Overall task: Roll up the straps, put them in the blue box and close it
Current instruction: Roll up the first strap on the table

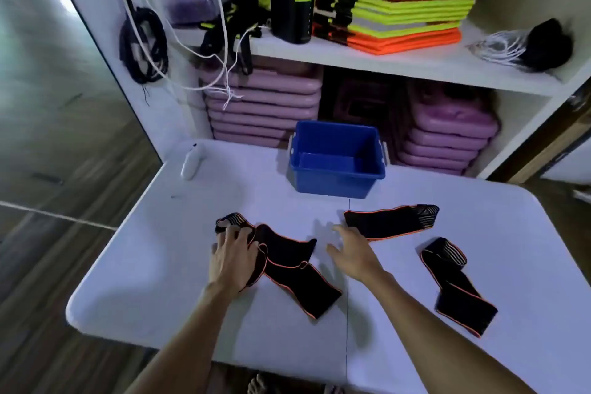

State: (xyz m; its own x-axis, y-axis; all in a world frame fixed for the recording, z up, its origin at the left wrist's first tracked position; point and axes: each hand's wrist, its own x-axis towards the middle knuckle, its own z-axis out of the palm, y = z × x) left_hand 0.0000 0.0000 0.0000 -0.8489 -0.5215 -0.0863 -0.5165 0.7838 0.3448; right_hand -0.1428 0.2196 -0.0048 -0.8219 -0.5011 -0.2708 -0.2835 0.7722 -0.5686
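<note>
Early in the rolling step, nothing yet packed: blue box (pixel 337 158) open and empty at the far side of the white table (pixel 160 265), no lid in view. Nearer than the box, three black orange-edged straps lying unrolled: left strap (pixel 287 269) near and to the box's left, middle strap (pixel 390 221) just in front of the box, right strap (pixel 454 285) nearer and off to the box's right. Left hand (pixel 232 261) pressing on the left strap's striped end, fingers spread. Right hand (pixel 353 254) hovering between left and middle straps, fingers apart, holding nothing. Next, likely: pinning that end and rolling the strap tight.
</note>
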